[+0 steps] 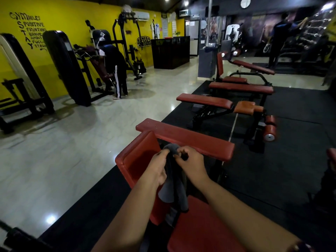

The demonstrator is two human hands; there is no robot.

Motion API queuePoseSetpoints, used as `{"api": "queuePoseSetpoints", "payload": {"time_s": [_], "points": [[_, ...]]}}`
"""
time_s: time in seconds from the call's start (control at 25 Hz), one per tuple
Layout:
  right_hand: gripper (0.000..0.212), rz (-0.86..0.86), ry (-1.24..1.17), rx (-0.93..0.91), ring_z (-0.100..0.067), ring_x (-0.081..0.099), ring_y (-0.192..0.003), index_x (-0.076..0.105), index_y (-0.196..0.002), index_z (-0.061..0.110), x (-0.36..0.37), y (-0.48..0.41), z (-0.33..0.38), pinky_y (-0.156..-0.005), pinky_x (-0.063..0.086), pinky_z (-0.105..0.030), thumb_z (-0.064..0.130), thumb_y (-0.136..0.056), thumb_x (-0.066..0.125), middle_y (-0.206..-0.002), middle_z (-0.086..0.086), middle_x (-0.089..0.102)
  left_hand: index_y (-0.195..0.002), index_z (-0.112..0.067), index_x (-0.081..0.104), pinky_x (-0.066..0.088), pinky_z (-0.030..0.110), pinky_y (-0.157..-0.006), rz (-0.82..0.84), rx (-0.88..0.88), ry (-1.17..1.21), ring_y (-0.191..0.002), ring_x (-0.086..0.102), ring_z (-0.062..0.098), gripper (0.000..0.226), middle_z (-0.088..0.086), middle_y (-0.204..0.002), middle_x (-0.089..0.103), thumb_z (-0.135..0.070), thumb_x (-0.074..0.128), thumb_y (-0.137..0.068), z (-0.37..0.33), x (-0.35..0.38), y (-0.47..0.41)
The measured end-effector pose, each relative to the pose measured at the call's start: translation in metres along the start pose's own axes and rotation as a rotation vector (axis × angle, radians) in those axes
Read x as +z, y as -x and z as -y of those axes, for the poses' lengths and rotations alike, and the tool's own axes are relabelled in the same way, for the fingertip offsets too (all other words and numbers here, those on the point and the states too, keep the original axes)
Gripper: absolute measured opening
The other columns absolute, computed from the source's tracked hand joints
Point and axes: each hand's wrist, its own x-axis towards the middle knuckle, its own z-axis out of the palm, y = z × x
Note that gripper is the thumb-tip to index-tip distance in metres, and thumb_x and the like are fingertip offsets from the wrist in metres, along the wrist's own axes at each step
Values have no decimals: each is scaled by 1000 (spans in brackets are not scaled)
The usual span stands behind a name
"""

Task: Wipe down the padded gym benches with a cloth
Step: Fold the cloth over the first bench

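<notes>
Cloth [173, 190] held in both hands over the nearest red bench [138, 160]

Both hands meet in the lower middle of the view, just in front of the bench's long top pad [185, 139]. The left hand [158, 168] has its fingers curled and its grip clamped on the upper edge of the grey cloth. The right hand [191, 163] pinches the same bunched top from the other side, its grip likewise closed on the fabric. The two hands are almost touching, and the cloth's rounded fold rises between the fingertips. From there the cloth hangs down between the forearms, in the air. Its lower end dangles over the gap between the bench's slanted pad and the red seat [200, 226] near the bottom of the picture. Whether the hanging end touches the seat cannot be told.

The bench stands on a black floor mat [272, 170]. Further back on the same mat is a row of more red padded benches. First comes an adjustable bench [205, 100] with round foot rollers [270, 130] at its right end, then a flat bench [240, 87], and an inclined one [254, 66] farthest off. To the left of the mat is a pale glossy tiled floor [91, 133]. Beyond it is a yellow wall [60, 13] with black lettering and dark weight machines along it. A person [115, 70] in dark clothes bends over one of these machines. Another person [278, 39] stands far right at the back, blurred, by a rack.
</notes>
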Motion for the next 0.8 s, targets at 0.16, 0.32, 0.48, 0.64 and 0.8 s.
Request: {"api": "queuePoseSetpoints", "payload": {"time_s": [0.16,0.32,0.48,0.64,0.8], "points": [[17,-115,-121,19,-4,59,-74,66,-80,21,-2,-9,7,-69,40,-5,6,-81,74,-78,11,64,-113,-7,67,51,21,-52,73,12,25,-65,68,14,32,5,-75,72,-27,44,-103,-1,0,3],[11,-97,-170,50,-3,62,-80,69,-86,22,3,-14,7,-75,44,-9,11,-84,71,-84,9,68,-121,-7,67,57,26,-70,194,-29,89,-83,71,19,47,12,-101,73,-43,43,-102,-2,1,9],[23,260,-553,253,-11,69,-87,71,-98,15,0,-11,4,-75,56,-26,1,-96,53,-91,2,74,-119,-1,62,57,27,-62,79,119,69,-73,70,20,37,11,-87,72,-30,60,-96,-5,-5,-5],[25,187,-243,112,-14,62,-96,69,-103,20,-39,-39,-17,-84,52,-33,0,-89,64,-104,-3,67,-119,-5,63,55,33,-79,134,160,-34,-94,70,26,26,15,-104,73,-18,56,-98,-16,-17,-10],[74,494,-95,-3,-3,31,-135,42,-144,30,-63,-55,-27,-112,26,-24,21,-80,79,-147,11,36,-123,-5,62,48,42,-102,284,171,-126,-112,65,29,32,15,-119,69,-20,58,-95,-34,-30,-12]]}}
